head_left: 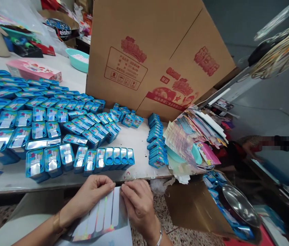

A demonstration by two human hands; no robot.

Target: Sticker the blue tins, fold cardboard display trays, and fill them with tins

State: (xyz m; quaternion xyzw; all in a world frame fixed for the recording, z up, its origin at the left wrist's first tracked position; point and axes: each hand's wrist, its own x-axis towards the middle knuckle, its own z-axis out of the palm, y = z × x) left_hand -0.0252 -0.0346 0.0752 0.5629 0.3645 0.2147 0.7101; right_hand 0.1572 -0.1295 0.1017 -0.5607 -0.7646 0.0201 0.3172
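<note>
Nearest, the left hand (97,191) pinches the top edge of a sheet of labels (99,215) between thumb and bent fingers; the sheet hangs tilted just in front of the table edge, its long white labels set in shiny strips. The right hand (139,198), a silver bracelet (160,235) at its wrist, bends its fingers together at the sheet's top right corner; I cannot tell whether they grip it or only touch it.

Low on the right, an open carton (195,205) holds blue packs and a metal bowl (240,205). On the white table (140,147), rows of blue boxes (35,164) stand close together, with a shorter row beside a heap of papers (180,143). Behind them rises a large cardboard box (157,37) with red print. Farther left are a pink box (34,69) and a green bowl (79,65). A person (253,141) leans forward at far right.
</note>
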